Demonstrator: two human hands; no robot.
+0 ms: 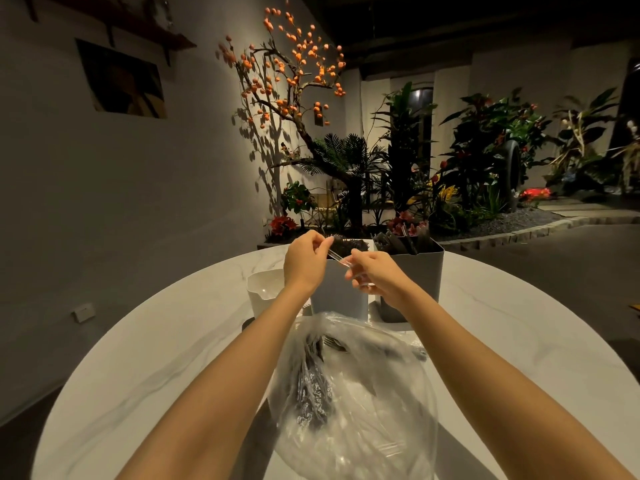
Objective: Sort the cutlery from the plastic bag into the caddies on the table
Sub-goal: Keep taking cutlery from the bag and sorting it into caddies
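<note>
**Above the caddies, both hands on clear cutlery**

Over the middle caddy, the left hand pinches one end of a clear plastic utensil; the right hand grasps its other end with more clear pieces. A right caddy holds dark cutlery. The plastic bag lies near on the desk, dark cutlery inside. A white container stands left.

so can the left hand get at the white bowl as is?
Probably not yet: the left hand and right hand both pinch a clear utensil. The path to the white bowl looks unobstructed.
</note>
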